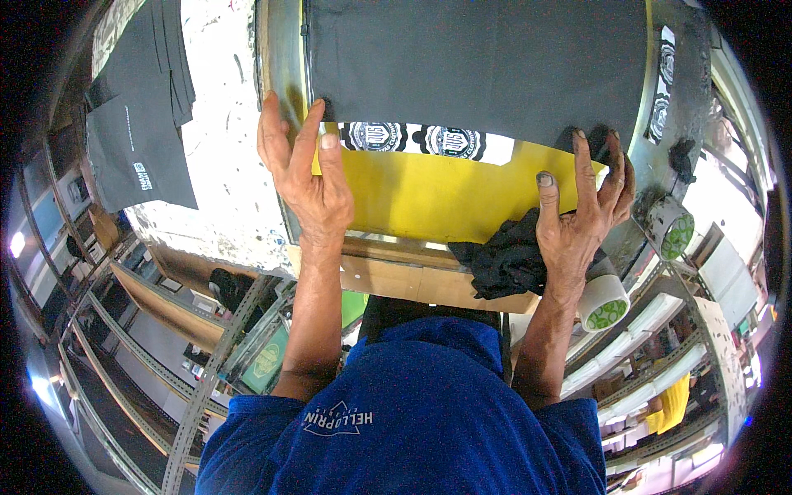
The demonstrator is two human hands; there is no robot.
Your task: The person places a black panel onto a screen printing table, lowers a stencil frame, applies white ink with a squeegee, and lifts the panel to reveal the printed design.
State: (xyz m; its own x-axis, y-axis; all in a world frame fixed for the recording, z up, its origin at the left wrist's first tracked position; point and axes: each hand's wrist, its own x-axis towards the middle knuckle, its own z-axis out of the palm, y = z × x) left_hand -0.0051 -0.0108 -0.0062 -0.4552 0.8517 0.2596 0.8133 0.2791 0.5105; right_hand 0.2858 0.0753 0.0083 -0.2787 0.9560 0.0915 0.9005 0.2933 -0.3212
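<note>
A dark grey fabric panel (478, 58) lies flat over a yellow board (429, 194). Its near edge partly covers a strip of black-and-white round stickers (450, 143). At the panel's near left corner is my left hand (312, 177), fingers spread, one fingertip touching or nearly touching that corner. My right hand (584, 202) is open too, with its fingertips at the near right corner and dark stains on the fingers. Below its thumb a crumpled black cloth (516, 256) rests on the board's near edge. Neither hand grips anything that I can see.
More dark fabric pieces (136, 157) lie on a paint-spotted white surface (223, 107) at left. Two tape rolls (606, 304) (670, 227) sit at right, near another sticker strip (662, 87). Metal racks (186, 412) stand at lower left.
</note>
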